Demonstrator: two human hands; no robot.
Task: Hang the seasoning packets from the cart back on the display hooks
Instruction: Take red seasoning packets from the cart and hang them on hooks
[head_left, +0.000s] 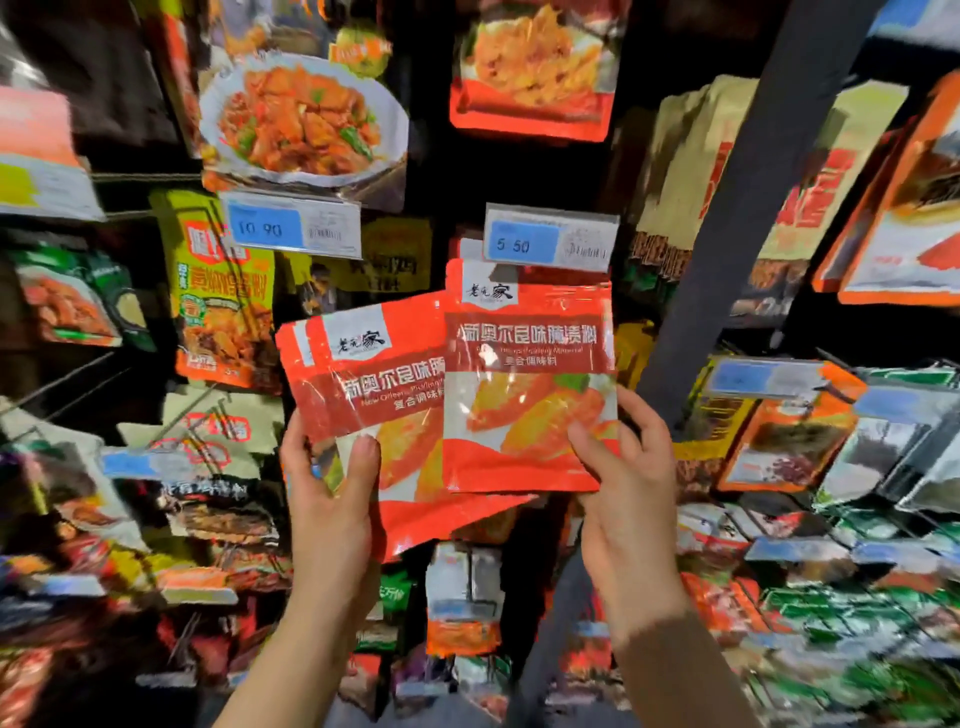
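Two identical red seasoning packets are raised in front of the display. My left hand (332, 499) grips the tilted left packet (363, 395) by its lower left corner, thumb on its front. My right hand (628, 483) pinches the upright right packet (524, 374) at its lower right corner. The right packet overlaps the left one, and its top sits just under the 5.50 price tag (550, 240). The hook behind that tag is hidden. No cart is in view.
Hanging packets crowd the wall: a large one picturing a plate of food (304, 122) above the 10.90 tag (291, 228), a yellow packet (223, 291) at left. A dark upright post (748, 208) stands to the right. Bare wire hooks (62, 384) jut out at far left.
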